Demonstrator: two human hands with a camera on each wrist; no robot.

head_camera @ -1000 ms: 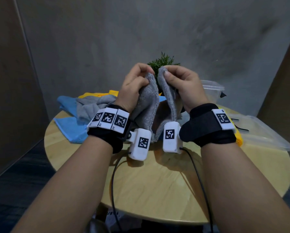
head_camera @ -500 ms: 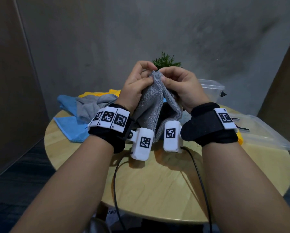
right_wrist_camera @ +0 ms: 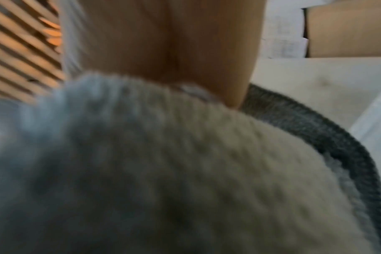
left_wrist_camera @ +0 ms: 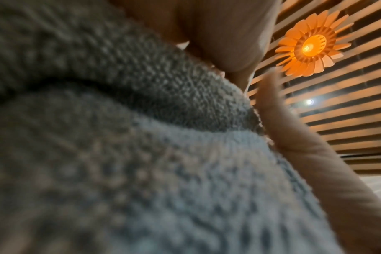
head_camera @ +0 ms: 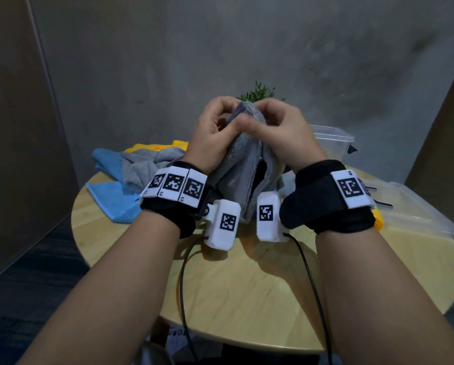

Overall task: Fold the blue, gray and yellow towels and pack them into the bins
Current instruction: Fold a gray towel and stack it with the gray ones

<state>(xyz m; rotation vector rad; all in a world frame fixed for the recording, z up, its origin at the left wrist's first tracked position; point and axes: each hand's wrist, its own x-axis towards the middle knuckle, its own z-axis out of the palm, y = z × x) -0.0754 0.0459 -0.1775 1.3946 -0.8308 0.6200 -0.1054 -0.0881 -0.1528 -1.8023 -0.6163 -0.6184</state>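
Above the round counter (head_camera: pixel 260 285) we hold up a gray towel (head_camera: pixel 243 167), folding it in the air. Our left hand (head_camera: pixel 211 135) and right hand (head_camera: pixel 281 135) pinch its top edge together with curled fingers. Next, we think, it must go right of the counter's middle, into a bin (head_camera: pixel 333 139).

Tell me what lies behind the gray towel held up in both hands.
A green plant pokes up behind the held gray towel and the hands, left and right. Its base and pot are covered.
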